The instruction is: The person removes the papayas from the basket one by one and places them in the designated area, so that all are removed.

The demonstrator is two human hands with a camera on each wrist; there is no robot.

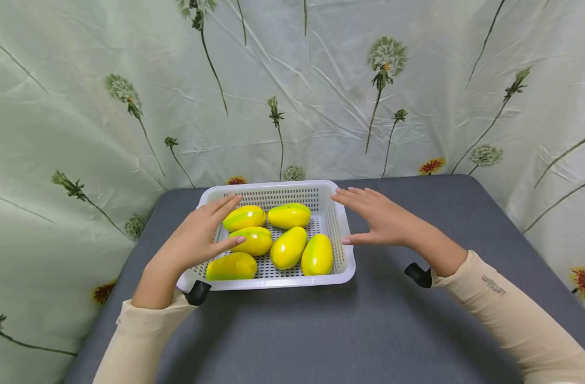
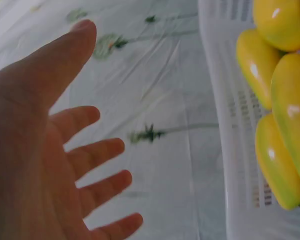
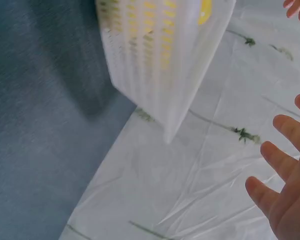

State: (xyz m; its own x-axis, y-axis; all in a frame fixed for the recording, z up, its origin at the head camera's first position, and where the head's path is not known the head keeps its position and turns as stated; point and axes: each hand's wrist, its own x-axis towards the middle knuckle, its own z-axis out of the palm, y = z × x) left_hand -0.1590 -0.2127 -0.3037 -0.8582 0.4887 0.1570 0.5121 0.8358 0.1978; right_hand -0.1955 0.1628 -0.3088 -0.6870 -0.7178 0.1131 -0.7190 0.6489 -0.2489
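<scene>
A white plastic basket (image 1: 273,285) with slotted walls stands on the dark table, holding several yellow mangoes with greenish tints (image 1: 289,248). My left hand (image 1: 196,234) hovers over the basket's left side, fingers extended and thumb spread, gripping nothing. In the left wrist view that hand (image 2: 65,135) shows spread fingers, with the mangoes (image 2: 295,110) off to the right. Beside the basket's right rim, my right hand (image 1: 379,218) is held in the air with straight fingers and thumb apart. Its fingers (image 3: 285,160) hold nothing in the right wrist view, where the basket's outer wall (image 3: 145,55) shows.
The dark grey table (image 1: 302,336) extends in front of the basket and to both sides. Behind it hangs a pale curtain (image 1: 321,106) printed with dandelions. Black wrist devices (image 1: 419,275) sit at both beige sleeves (image 1: 513,314).
</scene>
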